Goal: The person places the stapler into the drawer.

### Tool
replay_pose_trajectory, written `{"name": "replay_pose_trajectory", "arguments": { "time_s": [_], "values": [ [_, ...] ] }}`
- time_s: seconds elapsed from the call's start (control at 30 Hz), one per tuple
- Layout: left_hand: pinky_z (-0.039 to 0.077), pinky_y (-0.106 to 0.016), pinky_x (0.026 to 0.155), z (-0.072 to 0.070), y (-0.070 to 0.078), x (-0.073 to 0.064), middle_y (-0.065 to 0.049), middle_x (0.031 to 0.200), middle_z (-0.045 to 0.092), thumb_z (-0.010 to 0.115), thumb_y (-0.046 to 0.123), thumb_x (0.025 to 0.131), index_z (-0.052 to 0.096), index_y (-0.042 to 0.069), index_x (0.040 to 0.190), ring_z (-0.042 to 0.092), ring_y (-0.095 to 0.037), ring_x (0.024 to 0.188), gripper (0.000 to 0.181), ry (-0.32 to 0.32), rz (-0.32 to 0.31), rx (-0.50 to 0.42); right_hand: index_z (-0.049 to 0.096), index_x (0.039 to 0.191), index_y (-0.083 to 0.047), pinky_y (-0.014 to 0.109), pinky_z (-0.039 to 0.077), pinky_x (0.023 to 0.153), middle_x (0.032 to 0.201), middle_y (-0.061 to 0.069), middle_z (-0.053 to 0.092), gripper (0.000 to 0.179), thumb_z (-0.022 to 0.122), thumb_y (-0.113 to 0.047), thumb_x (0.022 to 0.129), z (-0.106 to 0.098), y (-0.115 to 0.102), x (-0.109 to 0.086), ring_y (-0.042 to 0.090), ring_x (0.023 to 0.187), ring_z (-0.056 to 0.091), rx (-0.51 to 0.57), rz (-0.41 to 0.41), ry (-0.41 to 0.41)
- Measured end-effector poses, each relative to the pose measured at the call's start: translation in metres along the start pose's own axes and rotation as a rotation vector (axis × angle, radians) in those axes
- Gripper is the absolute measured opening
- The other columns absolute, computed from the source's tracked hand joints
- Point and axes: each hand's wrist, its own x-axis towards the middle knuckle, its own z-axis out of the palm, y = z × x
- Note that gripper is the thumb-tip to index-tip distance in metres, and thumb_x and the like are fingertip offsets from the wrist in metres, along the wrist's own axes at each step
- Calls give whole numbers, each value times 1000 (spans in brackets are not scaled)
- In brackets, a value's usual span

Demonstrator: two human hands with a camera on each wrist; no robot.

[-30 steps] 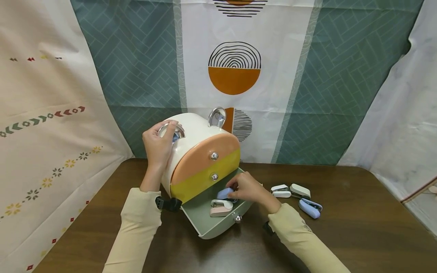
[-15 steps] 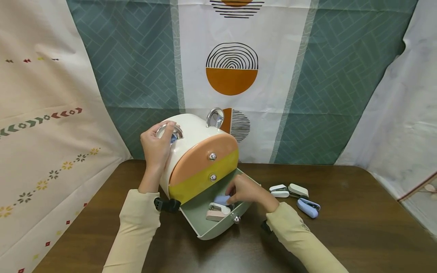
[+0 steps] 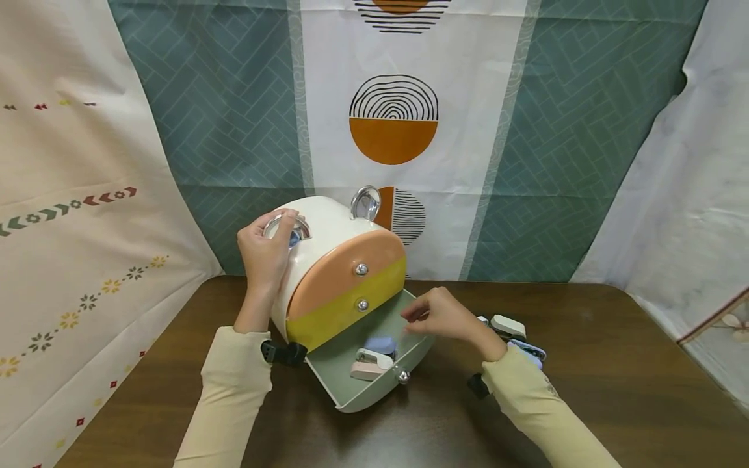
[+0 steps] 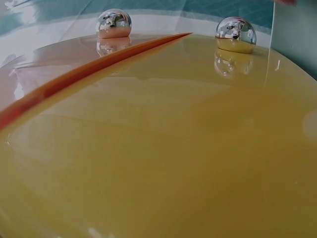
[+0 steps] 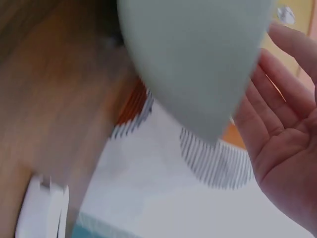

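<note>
My left hand [image 3: 263, 250] holds the silver ear-shaped piece [image 3: 302, 227] on top of a white rounded drawer cabinet [image 3: 328, 218]. Its green bottom drawer [image 3: 333, 370] is pulled out. Inside lie a blue stapler [image 3: 381, 344] and, in front of it, a pink-and-white stapler [image 3: 368, 368]. Over the drawer's right side is my right hand [image 3: 446, 316], fingers loosely bent around nothing. The right wrist view has the blurred drawer front [image 5: 193, 64] beside the fingers. In the left wrist view the yellow drawer front [image 4: 158, 144] fills most of the picture.
Right of the cabinet, a cream stapler [image 3: 508, 325] and a blue one [image 3: 529, 351] lie on the wooden table [image 3: 608, 377], partly behind the right arm. A white stapler [image 5: 42, 210] shows in the right wrist view. Patterned cloth [image 3: 497, 130] hangs behind the table.
My right hand has let go of the blue stapler in the drawer and lifted up and to the right. The left hand keeps its hold on the silver ear.
</note>
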Motion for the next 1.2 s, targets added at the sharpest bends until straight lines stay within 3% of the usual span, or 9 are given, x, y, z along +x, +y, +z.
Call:
{"name": "replay_pose_trajectory", "arguments": {
  "time_s": [0.27,0.53,0.67,0.87,1.2],
  "values": [
    [48,-19,67,-1,0,-1,10,74,64,65,22,82,70,-4,89,60,-7,74,28,5,-2,-13,70,96,-1,27,53,67,91,11,69,26,74,-15,74,-35,17,-37,16,78,66,-28,74,123],
    [49,-17,67,-2,0,-2,3,79,65,64,27,83,70,-3,95,60,-6,72,33,-12,-50,27,68,102,-2,25,51,69,97,11,67,32,74,-19,75,-64,42,-79,25,86,64,-102,193,241],
    [49,-16,65,-1,0,-1,2,79,65,64,26,83,70,-3,94,60,-5,71,31,-8,-46,23,66,105,0,29,52,71,100,14,67,36,74,-21,76,-75,57,-97,28,90,63,-151,255,249],
    [48,-19,68,0,1,-1,-13,90,68,64,23,82,70,-4,92,60,-7,78,29,-12,-21,-3,64,107,5,41,51,75,103,21,64,39,72,-18,77,-81,80,-114,33,94,62,-163,344,227],
    [48,-20,72,-1,1,-1,-15,92,68,64,24,83,70,-3,92,60,-8,81,29,-14,-24,-1,63,105,9,32,51,69,97,19,66,42,73,-20,76,-79,107,-126,30,89,63,-161,423,151]
  ]
}}
